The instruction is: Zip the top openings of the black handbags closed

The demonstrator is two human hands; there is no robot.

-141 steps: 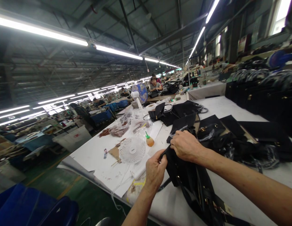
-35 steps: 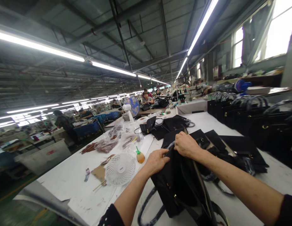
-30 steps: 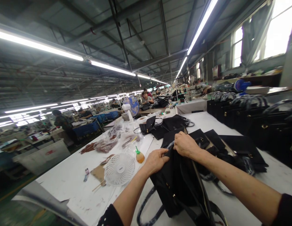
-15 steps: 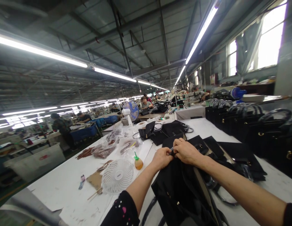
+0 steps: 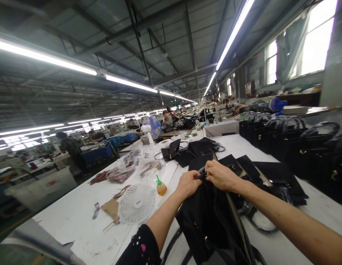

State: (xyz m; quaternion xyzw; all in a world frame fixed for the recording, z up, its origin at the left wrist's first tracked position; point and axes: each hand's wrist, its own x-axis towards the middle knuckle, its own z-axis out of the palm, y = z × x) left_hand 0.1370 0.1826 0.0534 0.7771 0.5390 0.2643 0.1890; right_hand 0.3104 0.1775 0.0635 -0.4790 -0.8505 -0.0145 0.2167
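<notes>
1. The left hand [image 5: 189, 183] and right hand [image 5: 220, 176] pinch a black bag [image 5: 202, 215] at its far end.
2. A white fan [image 5: 136, 203] sits near a bottle [image 5: 161, 189] on the counter [image 5: 244, 142].
3. Handbags [image 5: 289, 141] stand in a row.

Camera, one, head-worn: stationed above the near side of the bench [image 5: 234, 143], wide in its take, facing forward down the workshop and somewhat downward. Nearest, low and right of centre: left hand [image 5: 189, 184], right hand [image 5: 220, 176], black handbag [image 5: 209, 217]. Farther, mid-height: blue-bladed pedestal fan [image 5: 153, 127]. Uppermost: ceiling tube lights [image 5: 132, 84], receding as I look. Upper right: window [image 5: 316, 48].
</notes>
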